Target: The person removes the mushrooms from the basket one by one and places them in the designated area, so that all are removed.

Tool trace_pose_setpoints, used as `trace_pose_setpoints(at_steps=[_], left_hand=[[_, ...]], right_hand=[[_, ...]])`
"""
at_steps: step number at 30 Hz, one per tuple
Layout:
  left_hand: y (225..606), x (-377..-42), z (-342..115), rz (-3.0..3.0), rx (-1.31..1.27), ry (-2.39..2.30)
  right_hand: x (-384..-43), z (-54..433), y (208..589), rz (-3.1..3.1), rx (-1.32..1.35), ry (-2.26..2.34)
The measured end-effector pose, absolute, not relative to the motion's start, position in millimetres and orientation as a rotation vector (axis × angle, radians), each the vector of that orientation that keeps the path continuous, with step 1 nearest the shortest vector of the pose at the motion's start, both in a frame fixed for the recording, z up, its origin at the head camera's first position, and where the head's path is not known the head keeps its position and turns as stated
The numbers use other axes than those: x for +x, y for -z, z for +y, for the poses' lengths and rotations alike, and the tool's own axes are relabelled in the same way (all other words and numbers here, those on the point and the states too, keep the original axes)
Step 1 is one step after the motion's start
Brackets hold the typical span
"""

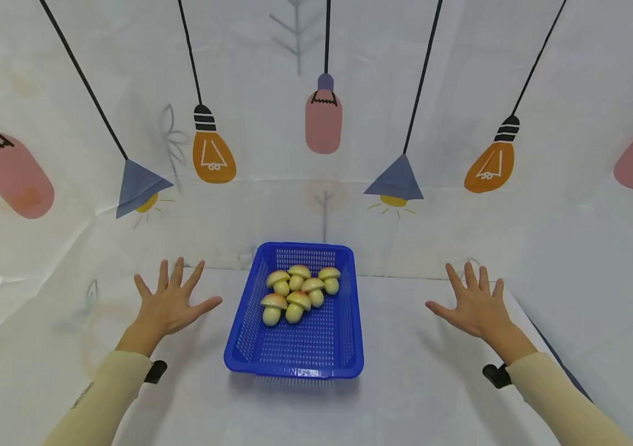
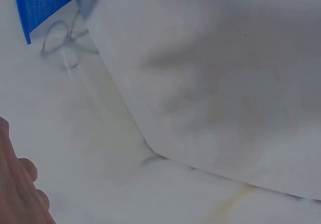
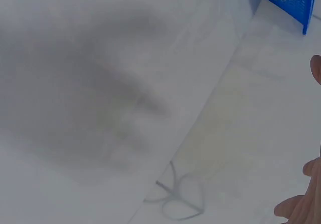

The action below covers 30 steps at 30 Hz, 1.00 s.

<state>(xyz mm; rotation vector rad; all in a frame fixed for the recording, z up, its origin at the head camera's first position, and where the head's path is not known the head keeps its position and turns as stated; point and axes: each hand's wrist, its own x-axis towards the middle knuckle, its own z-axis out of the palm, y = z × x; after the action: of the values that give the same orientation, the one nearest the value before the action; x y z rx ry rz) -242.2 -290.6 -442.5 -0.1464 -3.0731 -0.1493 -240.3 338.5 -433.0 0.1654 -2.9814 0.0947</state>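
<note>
A blue plastic basket (image 1: 311, 375) with mesh walls sits on the white table between the two hands. Several toy mushrooms (image 1: 298, 298) with yellow stems and reddish-yellow caps are grouped in its far half. To the left of the basket is my left hand (image 1: 167, 306), palm down with fingers spread, holding nothing. My right hand (image 1: 475, 308) is spread the same way on the other side, also holding nothing. Each wrist view shows part of a hand at its edge, with a corner of the blue basket (image 2: 45, 5) high up in the left one.
The white table (image 1: 405, 384) meets a white cloth backdrop (image 1: 272, 204) printed with hanging lamps and bulbs. The same cloth rises on both sides. Dark bands circle both wrists, below cream sleeves (image 1: 104, 396).
</note>
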Motion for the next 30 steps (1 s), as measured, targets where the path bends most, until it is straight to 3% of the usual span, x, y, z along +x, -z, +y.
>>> trace_pose_setpoints(at_steps=[30], left_hand=[[449.8, -238.6, -279.8, -3.108, -0.154, 0.214]], right_hand=[[-243.4, 333.1, 429.8, -2.995, 0.178, -0.104]])
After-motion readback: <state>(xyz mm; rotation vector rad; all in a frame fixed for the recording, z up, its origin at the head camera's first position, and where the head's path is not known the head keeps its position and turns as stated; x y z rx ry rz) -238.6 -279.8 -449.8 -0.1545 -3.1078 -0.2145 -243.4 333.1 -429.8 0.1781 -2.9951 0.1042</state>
